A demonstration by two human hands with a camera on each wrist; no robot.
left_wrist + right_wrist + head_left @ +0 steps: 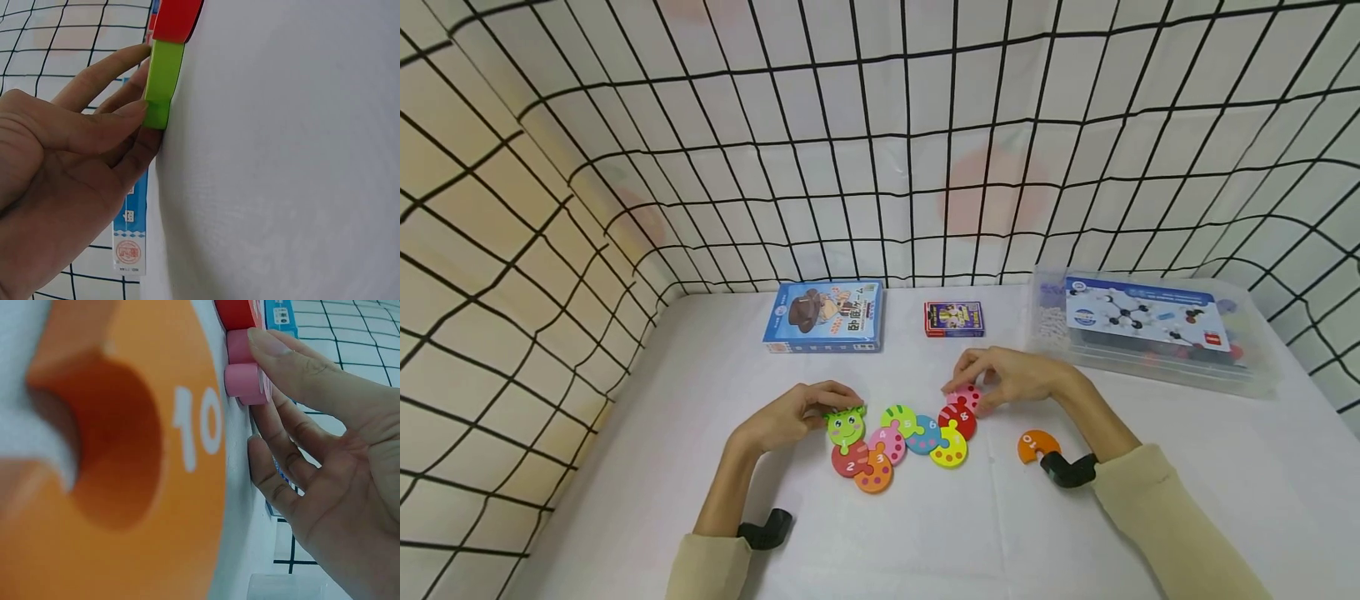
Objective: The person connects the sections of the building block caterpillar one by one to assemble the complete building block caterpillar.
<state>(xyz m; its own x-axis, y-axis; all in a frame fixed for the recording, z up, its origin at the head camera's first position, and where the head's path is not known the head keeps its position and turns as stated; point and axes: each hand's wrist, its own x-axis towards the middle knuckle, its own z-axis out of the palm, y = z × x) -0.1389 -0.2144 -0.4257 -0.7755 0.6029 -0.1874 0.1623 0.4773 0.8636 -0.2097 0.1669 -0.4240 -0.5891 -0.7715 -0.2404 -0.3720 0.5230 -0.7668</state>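
Note:
Numbered caterpillar puzzle pieces lie joined in a wavy row on the white table. My left hand holds the green caterpillar-head puzzle piece at the row's left end. In the left wrist view, thumb and fingers touch the edge of that green piece. At the right end, my right hand pinches the pink puzzle piece, which meets the red piece 8; the fingers partly cover it. Apart from the row lies the orange piece 10, large and close in the right wrist view.
At the back stand a blue game box, a small purple card box and a clear plastic case with a molecule-picture sheet. Black wire mesh fences the table's back and sides. A black wrist mount sits beside piece 10.

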